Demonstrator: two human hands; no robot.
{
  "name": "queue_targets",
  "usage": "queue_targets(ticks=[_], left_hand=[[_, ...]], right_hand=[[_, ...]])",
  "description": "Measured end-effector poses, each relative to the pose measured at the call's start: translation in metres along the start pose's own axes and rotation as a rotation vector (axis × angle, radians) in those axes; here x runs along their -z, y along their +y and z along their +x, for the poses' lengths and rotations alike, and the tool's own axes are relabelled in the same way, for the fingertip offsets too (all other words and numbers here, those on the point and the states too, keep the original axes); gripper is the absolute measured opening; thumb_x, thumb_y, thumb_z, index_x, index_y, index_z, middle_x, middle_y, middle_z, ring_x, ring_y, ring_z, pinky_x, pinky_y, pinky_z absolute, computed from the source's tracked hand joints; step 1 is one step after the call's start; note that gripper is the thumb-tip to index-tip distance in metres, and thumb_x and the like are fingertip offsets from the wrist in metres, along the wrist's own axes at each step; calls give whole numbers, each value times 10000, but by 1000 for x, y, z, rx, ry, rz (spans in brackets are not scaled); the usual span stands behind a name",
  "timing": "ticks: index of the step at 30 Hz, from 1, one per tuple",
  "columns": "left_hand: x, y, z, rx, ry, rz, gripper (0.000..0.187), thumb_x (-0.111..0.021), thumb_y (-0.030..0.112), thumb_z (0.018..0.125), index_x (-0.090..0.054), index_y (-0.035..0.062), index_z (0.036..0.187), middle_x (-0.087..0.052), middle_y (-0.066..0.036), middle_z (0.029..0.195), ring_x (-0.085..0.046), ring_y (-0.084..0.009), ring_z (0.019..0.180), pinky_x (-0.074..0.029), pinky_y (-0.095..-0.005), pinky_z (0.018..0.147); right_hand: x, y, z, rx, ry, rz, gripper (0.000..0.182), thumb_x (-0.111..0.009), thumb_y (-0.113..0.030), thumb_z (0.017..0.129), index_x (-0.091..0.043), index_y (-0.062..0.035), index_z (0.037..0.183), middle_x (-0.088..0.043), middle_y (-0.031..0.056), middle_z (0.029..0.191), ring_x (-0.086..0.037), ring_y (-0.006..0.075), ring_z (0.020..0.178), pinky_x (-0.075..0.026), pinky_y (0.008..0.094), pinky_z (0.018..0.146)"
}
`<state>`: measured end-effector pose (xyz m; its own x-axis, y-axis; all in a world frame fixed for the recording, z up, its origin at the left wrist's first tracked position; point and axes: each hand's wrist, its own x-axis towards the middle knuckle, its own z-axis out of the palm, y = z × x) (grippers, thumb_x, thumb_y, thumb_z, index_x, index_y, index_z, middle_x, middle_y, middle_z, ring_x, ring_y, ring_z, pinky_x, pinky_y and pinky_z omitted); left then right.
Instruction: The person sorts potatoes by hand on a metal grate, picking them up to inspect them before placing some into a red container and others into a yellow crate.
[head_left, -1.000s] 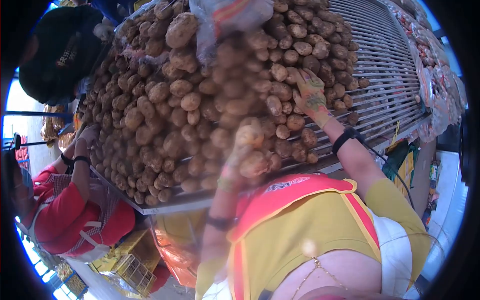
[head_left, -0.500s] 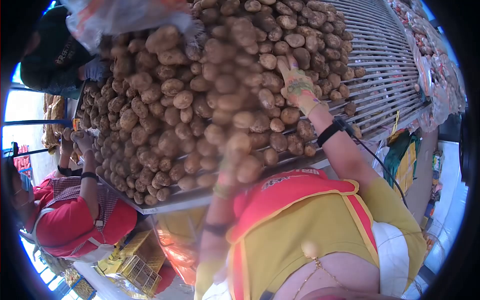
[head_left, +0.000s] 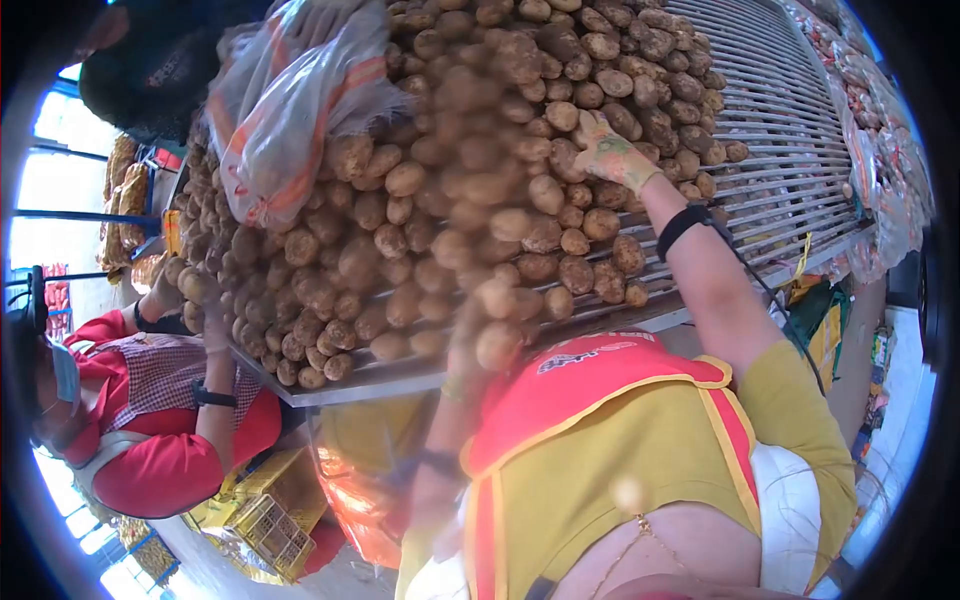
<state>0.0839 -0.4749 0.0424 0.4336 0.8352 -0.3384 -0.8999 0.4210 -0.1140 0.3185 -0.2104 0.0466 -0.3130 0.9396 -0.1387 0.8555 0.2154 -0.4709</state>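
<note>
Brown potatoes (head_left: pixel 400 240) lay in a broad, dense heap across the slatted metal table (head_left: pixel 780 130), from the left of the frame through its upper middle, with the bars showing at upper right and under the thinner part of the heap near the centre. The right hand (head_left: pixel 612 158), which looked gloved and was stained with colour, reached into the right part of the heap, right of centre in the upper frame; its fingers were extended and somewhat parted over the potatoes, which lay to its left, above it and below it. The left hand (head_left: pixel 468 345) was low in the middle of the frame, near the table's front edge and just beside the red apron (head_left: pixel 590 375). It was blurred, with potatoes right against its fingers, and whether it was closed around any of them could not be told. A black band (head_left: pixel 684 230) circled the right wrist. At upper left, a translucent sack (head_left: pixel 290 120) with orange stripes rested on the heap, well apart from both hands, and a co-worker's hand (head_left: pixel 318 18) lay on its top. At the left of the frame, a person in red sleeves (head_left: pixel 165 470) had hands at the table's left end, beside more potatoes. Yellow crates (head_left: pixel 265 525) stood below the table at lower left.
</note>
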Motion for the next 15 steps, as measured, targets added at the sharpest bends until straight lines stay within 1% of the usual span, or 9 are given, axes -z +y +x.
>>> queue_targets(ticks=[1, 4, 5, 8, 10, 11, 12, 14, 15], left_hand=[[1, 1, -2, -3, -6, -1, 295, -564, 273, 994, -490, 96, 1217, -528, -57, 1029, -541, -147, 813, -487, -263, 653], [-5, 3, -4, -66, -38, -13, 285, -561, 277, 988, -501, 83, 1189, -541, -69, 1020, -554, -160, 825, -486, -258, 654], [-10, 0, -7, -130, 5, 54, 284, -552, 278, 988, -505, 79, 1185, -547, -75, 1019, -560, -167, 832, -485, -257, 652], [-11, 4, -6, -61, -59, 44, 302, -531, 282, 976, -515, 67, 1187, -564, -97, 1013, -577, -203, 852, -494, -279, 654], [-18, 3, -4, -100, 13, 87, 328, -521, 296, 969, -518, 61, 1199, -571, -111, 1006, -584, -226, 856, -502, -296, 657], [-28, -3, -6, -203, 135, 166, 345, -517, 308, 968, -518, 59, 1208, -573, -117, 1000, -584, -234, 854, -505, -303, 658], [-34, -7, -9, -307, 260, 245, 363, -513, 320, 967, -518, 57, 1217, -574, -123, 994, -584, -242, 852, -508, -310, 659], [-10, -5, -12, -292, 146, 288, 484, -541, 457, 966, -551, 46, 1220, -616, -120, 1095, -608, -235, 931, -537, -344, 759], [5, -2, -16, -310, 144, 253, 515, -548, 493, 966, -561, 44, 1218, -627, -120, 1121, -615, -236, 950, -545, -356, 784]], right_hand=[[7, -3, -3, 22, -35, 16, 709, -654, -325, 807, -411, -9, 1393, -406, 311, 1417, -430, 440, 1315, -395, 415, 1089], [-7, 38, 0, 34, -280, 376, 683, -665, -308, 799, -430, -52, 1386, -434, 288, 1361, -457, 440, 1273, -422, 427, 1062], [13, 7, -16, 6, -324, 226, 703, -693, -254, 709, -450, -75, 1344, -460, 222, 1274, -457, 396, 1260, -370, 434, 1093], [10, -36, -52, 62, -210, -18, 676, -689, -251, 725, -478, -109, 1352, -463, 199, 1282, -476, 370, 1242, -371, 422, 1093], [2, -38, -65, 117, -264, 83, 639, -674, -287, 776, -489, -93, 1356, -467, 186, 1338, -489, 340, 1258, -424, 420, 1047], [-3, -37, -73, 145, -290, 137, 623, -666, -305, 802, -494, -85, 1359, -469, 180, 1367, -496, 325, 1265, -450, 419, 1024], [-7, -34, -85, 220, -260, 378, 599, -647, -300, 821, -498, -64, 1351, -473, 177, 1379, -493, 323, 1276, -453, 415, 1023], [-13, -25, -102, 379, -197, 856, 557, -607, -291, 860, -507, -21, 1336, -482, 172, 1405, -489, 319, 1298, -457, 408, 1021], [-23, -33, -99, 4, -281, 987, 542, -572, -304, 929, -489, 19, 1356, -478, 186, 1440, -479, 303, 1326, -475, 419, 1019]])
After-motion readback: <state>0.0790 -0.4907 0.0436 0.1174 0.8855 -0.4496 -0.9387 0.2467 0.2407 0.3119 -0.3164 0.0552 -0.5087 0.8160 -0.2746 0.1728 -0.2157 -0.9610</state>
